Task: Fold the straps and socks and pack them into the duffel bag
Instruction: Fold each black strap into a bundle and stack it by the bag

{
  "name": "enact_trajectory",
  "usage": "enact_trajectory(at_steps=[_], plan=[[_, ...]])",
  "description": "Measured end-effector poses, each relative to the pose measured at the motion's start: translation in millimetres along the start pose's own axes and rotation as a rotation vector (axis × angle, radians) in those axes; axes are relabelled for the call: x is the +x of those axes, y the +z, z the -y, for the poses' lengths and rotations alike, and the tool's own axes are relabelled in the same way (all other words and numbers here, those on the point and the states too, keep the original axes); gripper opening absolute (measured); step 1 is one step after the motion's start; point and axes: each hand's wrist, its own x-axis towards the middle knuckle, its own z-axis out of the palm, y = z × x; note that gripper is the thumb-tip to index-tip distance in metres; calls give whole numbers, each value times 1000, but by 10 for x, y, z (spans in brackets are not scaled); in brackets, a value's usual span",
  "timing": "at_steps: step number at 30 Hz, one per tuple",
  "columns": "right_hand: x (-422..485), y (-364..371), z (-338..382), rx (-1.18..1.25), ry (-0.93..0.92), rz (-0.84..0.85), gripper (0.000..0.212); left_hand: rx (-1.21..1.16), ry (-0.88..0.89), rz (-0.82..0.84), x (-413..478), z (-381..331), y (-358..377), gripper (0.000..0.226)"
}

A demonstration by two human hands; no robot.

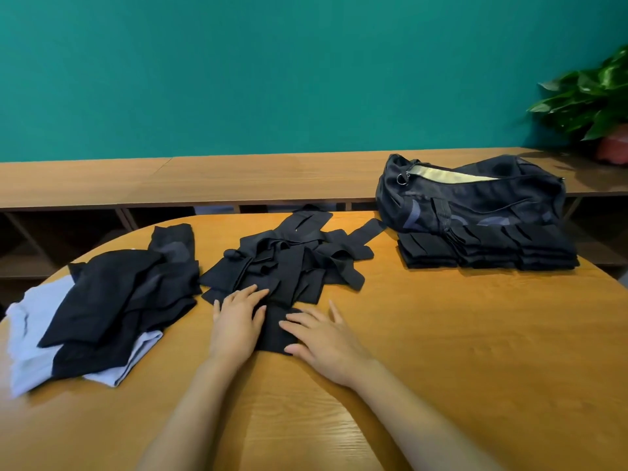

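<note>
A dark folded strap piece [276,329] lies flat on the wooden table [441,334] in front of me. My left hand [238,317] presses its left side with straight fingers. On its right side rests my right hand [323,338], fingers spread flat. Just behind them is a loose heap of black straps [289,260]. A pile of black and pale blue socks [102,307] lies at the left. At the back right stands the dark duffel bag [475,195], zipper open, with a neat row of folded black straps [486,249] in front of it.
Along the teal wall behind the table runs a long wooden bench [204,178]. A potted green plant [594,103] stands on it at the far right. Bare tabletop lies to the right of my hands and near the front edge.
</note>
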Motion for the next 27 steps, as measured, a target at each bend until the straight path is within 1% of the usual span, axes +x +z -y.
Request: enact_trajectory(at_steps=[4,8,10,13,16,17,21,25,27], plan=[[-207,-36,-66,35,50,-70,58,-48,-7,12,-3,72,0,35],[-519,-106,-406,23,176,-184,38,-48,-7,14,-22,108,34,36],[-633,-158,-578,-12,247,-197,36,-32,-9,7,-20,104,50,36],[-634,-218,-674,-60,286,-200,33,5,-25,-32,-11,33,63,34],[-455,-242,-593,-15,329,-254,23,34,16,-98,11,-140,70,33],[-367,-245,-552,8,348,-271,23,32,40,-109,34,-203,74,33],[63,-278,-416,90,412,-265,43,26,103,-77,209,-391,82,33],[474,-433,-354,23,421,-280,47,63,150,-60,478,-470,83,33],[664,-511,-361,13,479,-272,47,55,179,-61,627,-495,82,33]])
